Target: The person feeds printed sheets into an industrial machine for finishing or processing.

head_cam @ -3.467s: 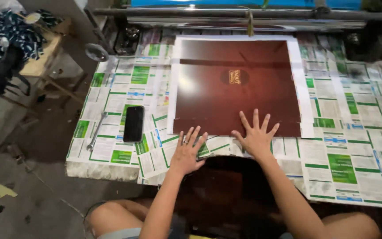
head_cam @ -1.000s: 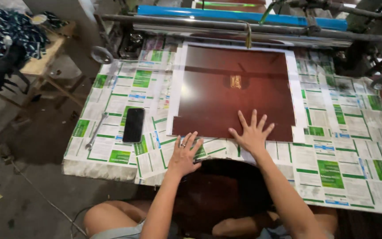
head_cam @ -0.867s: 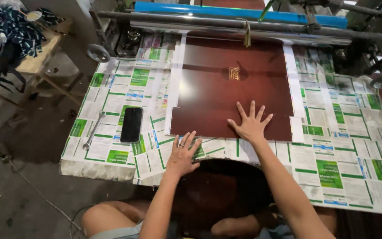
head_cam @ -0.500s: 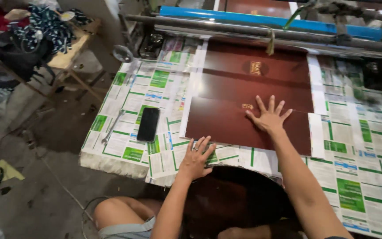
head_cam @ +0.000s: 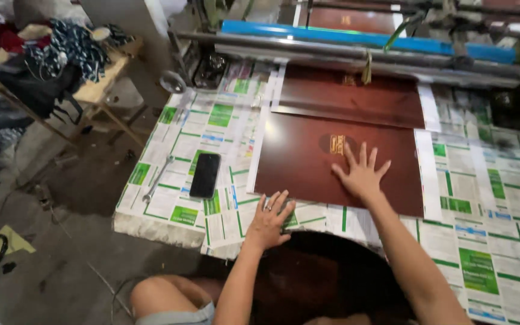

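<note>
The right hand (head_cam: 362,174) lies flat, fingers spread wide, on a dark maroon sheet (head_cam: 308,162) that rests on the bench (head_cam: 501,241), just below a small gold emblem (head_cam: 337,144) printed on it. The left hand (head_cam: 270,219) presses the newspaper covering (head_cam: 212,120) at the sheet's near edge, fingers apart too, gripping nothing. A second maroon sheet (head_cam: 344,96) sits farther up, its far end under the machine's rollers (head_cam: 332,51) beside a blue bar (head_cam: 344,35). Left of the sheet lie a black phone (head_cam: 204,174) and a wrench (head_cam: 156,179). The sheet looks thin, light and smooth, probably stiff card with a glossy face, though the sheen is hard to judge from here; it would likely slide easily under a flat palm and lift best by pinching a free edge or corner rather than the printed middle
</note>
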